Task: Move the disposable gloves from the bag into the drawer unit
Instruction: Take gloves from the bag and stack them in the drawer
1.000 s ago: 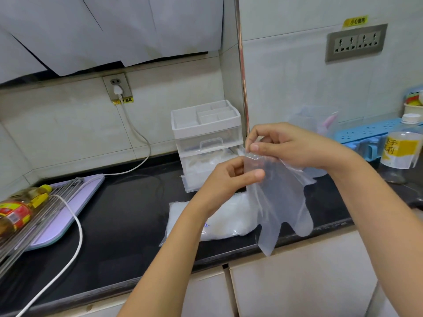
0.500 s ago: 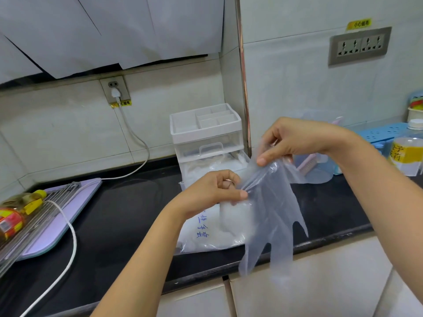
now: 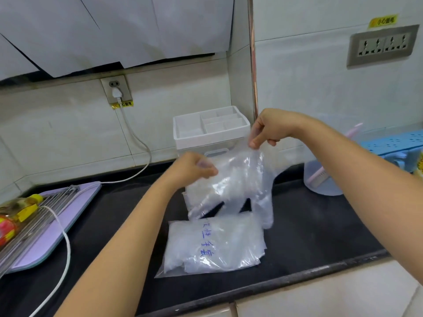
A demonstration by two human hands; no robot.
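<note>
A clear disposable glove [image 3: 242, 184] hangs spread between my hands, fingers down, just in front of the white drawer unit [image 3: 210, 131]. My left hand [image 3: 194, 168] pinches its left cuff edge. My right hand [image 3: 267, 129] pinches the right cuff edge, held higher. The glove hides the unit's open lower drawer. The clear bag [image 3: 212, 245] with blue writing and more gloves lies flat on the black counter [image 3: 320, 229] below the glove.
A lilac board [image 3: 57, 216] with a wire rack and a bottle [image 3: 13, 216] lies at left, and a white cable [image 3: 64, 255] crosses it. A clear jug [image 3: 325, 179] with a pink brush and a blue rack [image 3: 396, 143] stand at right.
Both hands carried the glove away from the counter's front edge toward the drawer unit and pulled its cuff wider apart. The bag now shows fully below.
</note>
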